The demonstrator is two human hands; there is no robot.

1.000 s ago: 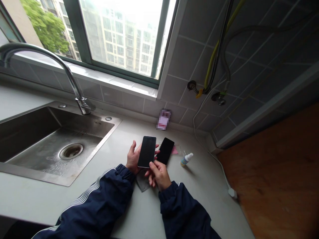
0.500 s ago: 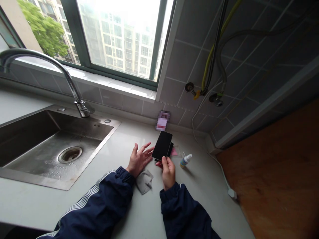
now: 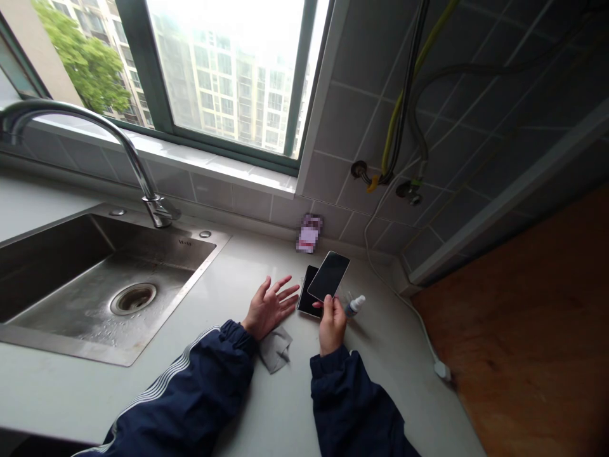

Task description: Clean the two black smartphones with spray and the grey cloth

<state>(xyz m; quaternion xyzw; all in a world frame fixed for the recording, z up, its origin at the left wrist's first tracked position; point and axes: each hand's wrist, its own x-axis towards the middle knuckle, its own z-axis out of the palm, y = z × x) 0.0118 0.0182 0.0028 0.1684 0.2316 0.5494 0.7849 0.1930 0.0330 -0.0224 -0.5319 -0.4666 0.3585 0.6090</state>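
Pinched by its lower edge in my right hand (image 3: 332,325) is a black-faced phone (image 3: 329,275) with a light rim, tilted above the counter. A second flat black device (image 3: 308,299), perhaps another phone, is partly covered by it from my view. My left hand (image 3: 270,307) lies palm up with fingers spread, its fingertips close to the second device's left edge, holding nothing. Below that wrist is a crumpled grey cloth (image 3: 276,353). Just right of my right hand stands a small spray bottle (image 3: 354,306) with a white top, partly hidden.
A steel sink (image 3: 157,330) with a tall curved faucet (image 3: 137,165) takes up the left. Against the tiled wall leans a blurred purple packet (image 3: 309,235). A white cable (image 3: 419,314) runs down the right side to a plug (image 3: 442,370) near a wooden panel (image 3: 528,330).
My right hand has moved the phone to the right, uncovering more of the black device beneath. The pink item seen before is now hidden. My left hand stays spread in nearly the same spot.
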